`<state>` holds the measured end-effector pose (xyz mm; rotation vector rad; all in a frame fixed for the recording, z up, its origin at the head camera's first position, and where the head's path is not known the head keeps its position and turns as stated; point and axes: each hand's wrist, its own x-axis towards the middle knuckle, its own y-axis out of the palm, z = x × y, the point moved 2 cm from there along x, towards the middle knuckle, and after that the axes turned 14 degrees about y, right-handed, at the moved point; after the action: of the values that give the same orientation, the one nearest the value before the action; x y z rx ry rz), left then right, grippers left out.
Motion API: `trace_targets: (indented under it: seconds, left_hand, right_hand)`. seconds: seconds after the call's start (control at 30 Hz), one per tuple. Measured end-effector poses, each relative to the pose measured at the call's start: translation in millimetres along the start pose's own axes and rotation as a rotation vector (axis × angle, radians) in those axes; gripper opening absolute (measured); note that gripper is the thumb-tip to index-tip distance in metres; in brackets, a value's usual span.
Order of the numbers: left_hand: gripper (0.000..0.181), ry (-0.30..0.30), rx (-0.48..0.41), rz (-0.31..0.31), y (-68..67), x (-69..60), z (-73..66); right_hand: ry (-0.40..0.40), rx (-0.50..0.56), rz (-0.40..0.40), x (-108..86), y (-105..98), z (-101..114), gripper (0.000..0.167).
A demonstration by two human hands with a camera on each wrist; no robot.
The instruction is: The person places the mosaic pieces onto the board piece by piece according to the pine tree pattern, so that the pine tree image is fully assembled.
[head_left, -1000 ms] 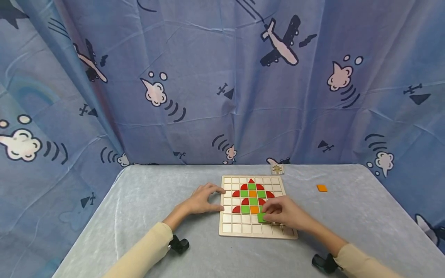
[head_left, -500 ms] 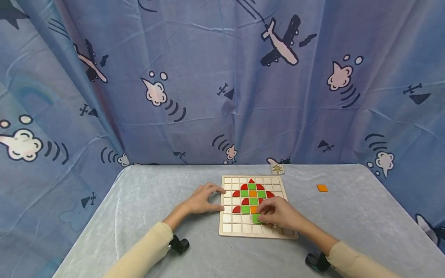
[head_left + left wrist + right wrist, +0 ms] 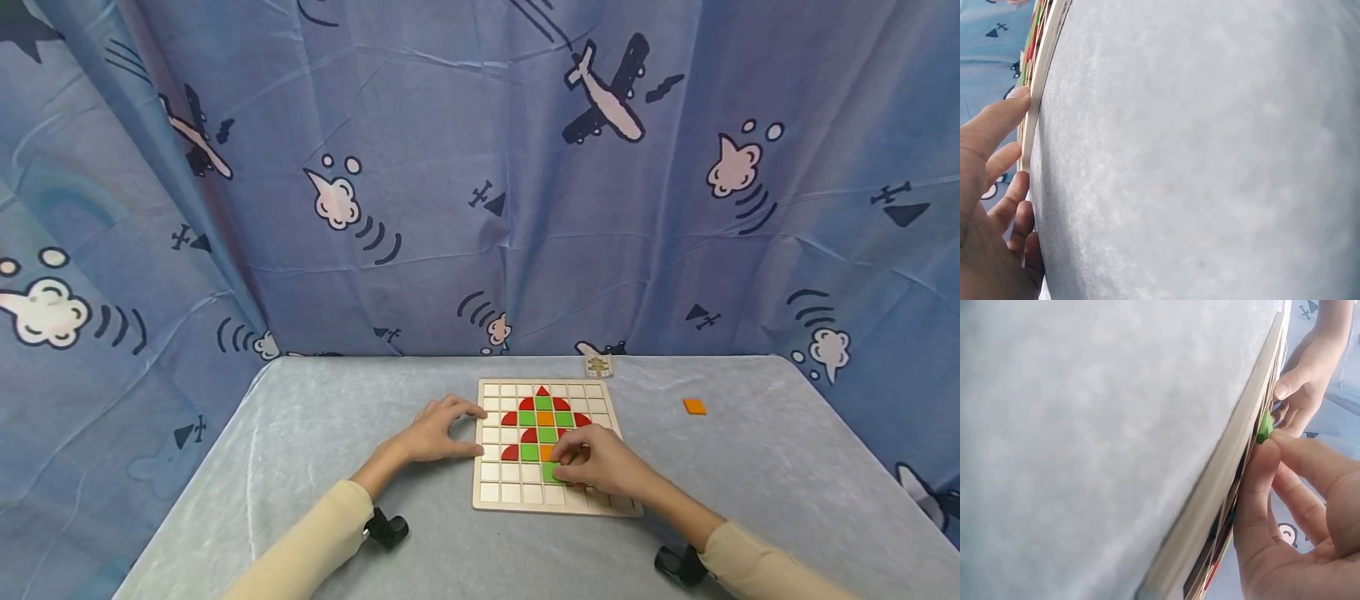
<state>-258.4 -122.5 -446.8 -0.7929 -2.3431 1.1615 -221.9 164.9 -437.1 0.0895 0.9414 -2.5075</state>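
Observation:
A wooden grid board point(image 3: 510, 493) lies on the table, with red, green and orange tiles set in a tree-like pattern. My right hand point(image 3: 606, 460) pinches a green square tile point(image 3: 551, 473) between thumb and forefinger, just below the lower orange tile point(image 3: 547, 452). In the right wrist view the green tile point(image 3: 1264, 427) is tilted at the fingertips, over the board. My left hand point(image 3: 435, 430) touches the board's left edge with thumb and fingers spread. The right hand hides some tiles at the pattern's lower right.
An orange square tile point(image 3: 694, 407) lies alone on the table to the right of the board. Behind the board, at the table's back edge, is a small patterned card point(image 3: 598, 366). A blue printed curtain point(image 3: 420, 208) hangs behind the grey-covered table point(image 3: 337, 392).
My right hand has moved left with the green tile, from right of the lower orange tile's column to below that tile. The left hand stays on the board's edge.

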Motion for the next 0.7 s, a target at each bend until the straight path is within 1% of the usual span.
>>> trace_targets:
  seconds: [0.27, 0.43, 0.7]
  left_hand:
    - [0.056, -0.001, -0.002, 0.004, -1.4, 0.4, -1.0]
    - [0.056, 0.0, -0.005, 0.003, -2.1, -0.1, -2.1]
    - [0.057, 0.0, -0.003, -0.005, -1.1, -1.5, -1.3]
  right_hand:
    - [-0.009, 0.097, 0.068, -6.4, -9.1, -4.9, 0.015]
    - [-0.015, 0.09, 0.049, -12.6, -19.7, -13.6, 0.015]
    - [0.087, 0.171, 0.045, -25.4, -42.6, -37.9, 0.027]
